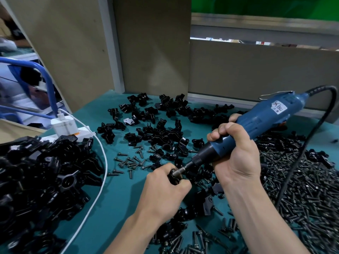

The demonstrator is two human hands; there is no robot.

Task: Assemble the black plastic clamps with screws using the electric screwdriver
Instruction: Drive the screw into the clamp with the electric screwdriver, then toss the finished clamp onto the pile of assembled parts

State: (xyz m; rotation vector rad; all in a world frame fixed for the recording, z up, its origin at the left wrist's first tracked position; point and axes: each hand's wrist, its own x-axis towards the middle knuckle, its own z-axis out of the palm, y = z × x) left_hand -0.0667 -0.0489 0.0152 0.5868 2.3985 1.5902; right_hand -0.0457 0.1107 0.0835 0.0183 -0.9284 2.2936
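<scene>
Our left hand point(165, 186) grips a black clamp point(173, 176) low over the teal table point(113, 198). Our right hand point(236, 154) wraps the blue electric screwdriver point(260, 120), whose bit meets the clamp. Loose clamp parts point(156, 132) crowd just behind, a screw heap point(302, 189) lies to the right, and a white cable point(102, 162) curves at left.

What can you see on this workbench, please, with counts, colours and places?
electric screwdriver: one, blue, slanted, bit at the held clamp
held clamp: one, black, centre front
loose clamps: many, black, table middle
clamp heap: many, black, left
screws: small group centre; large dark pile right
charger: one, white, left, with white cable
table: one, teal
panels: beige, behind
left grip: one hand, holds held clamp
right grip: one hand, holds electric screwdriver
</scene>
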